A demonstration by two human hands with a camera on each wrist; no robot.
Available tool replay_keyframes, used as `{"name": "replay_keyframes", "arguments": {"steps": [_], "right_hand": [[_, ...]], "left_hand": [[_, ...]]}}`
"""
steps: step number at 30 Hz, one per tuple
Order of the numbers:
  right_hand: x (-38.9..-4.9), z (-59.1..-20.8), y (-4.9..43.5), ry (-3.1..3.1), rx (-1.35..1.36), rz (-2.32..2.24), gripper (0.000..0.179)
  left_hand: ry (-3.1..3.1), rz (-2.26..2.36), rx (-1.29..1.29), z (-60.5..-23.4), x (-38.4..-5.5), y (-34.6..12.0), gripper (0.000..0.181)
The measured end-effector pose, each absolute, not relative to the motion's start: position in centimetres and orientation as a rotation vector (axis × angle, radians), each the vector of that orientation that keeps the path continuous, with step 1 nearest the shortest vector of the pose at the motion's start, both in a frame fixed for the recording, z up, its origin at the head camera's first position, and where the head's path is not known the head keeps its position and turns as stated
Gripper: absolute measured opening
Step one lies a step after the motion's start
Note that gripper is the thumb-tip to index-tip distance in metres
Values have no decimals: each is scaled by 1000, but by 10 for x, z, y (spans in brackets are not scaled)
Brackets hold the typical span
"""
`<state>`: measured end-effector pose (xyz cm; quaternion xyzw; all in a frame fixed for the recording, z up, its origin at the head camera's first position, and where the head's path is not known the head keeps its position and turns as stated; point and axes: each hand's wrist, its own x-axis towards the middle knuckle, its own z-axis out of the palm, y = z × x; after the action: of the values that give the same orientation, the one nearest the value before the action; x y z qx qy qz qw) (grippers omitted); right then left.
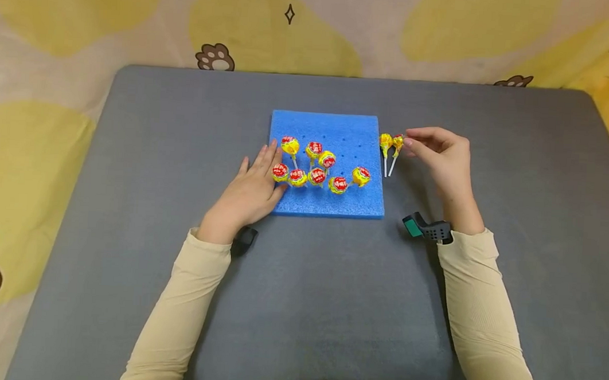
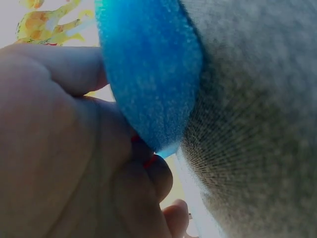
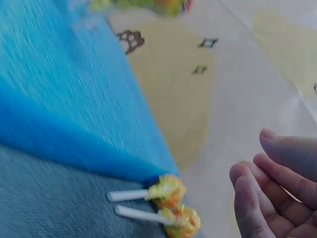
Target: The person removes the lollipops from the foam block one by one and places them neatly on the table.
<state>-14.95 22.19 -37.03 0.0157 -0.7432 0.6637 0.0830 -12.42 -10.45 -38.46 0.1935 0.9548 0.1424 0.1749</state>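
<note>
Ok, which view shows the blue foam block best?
The head view: the blue foam block appears almost whole. Left wrist shows just one part; right wrist shows a blurred section with one corner.

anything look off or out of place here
Nothing looks spilled or damaged. Only two lollipops stand out: they lie flat on the table, just right of the blue foam block, while eight others stand in it, some leaning.

Foam (image 1: 329,205) is blue; lollipops (image 1: 317,176) yellow and red; table (image 1: 319,300) grey.
</note>
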Motion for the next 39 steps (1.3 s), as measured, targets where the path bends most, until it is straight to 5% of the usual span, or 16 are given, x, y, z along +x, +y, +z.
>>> {"name": "replay_keyframes", "arguments": {"steps": [21, 39], "right_hand": [[-134, -404, 185, -2103, 559, 2487, 18], [-133, -406, 179, -2031, 424, 2518, 35]], "left_hand": [[2703, 416, 551, -385, -122, -106, 72], [2699, 410, 557, -386, -123, -105, 71]]}}
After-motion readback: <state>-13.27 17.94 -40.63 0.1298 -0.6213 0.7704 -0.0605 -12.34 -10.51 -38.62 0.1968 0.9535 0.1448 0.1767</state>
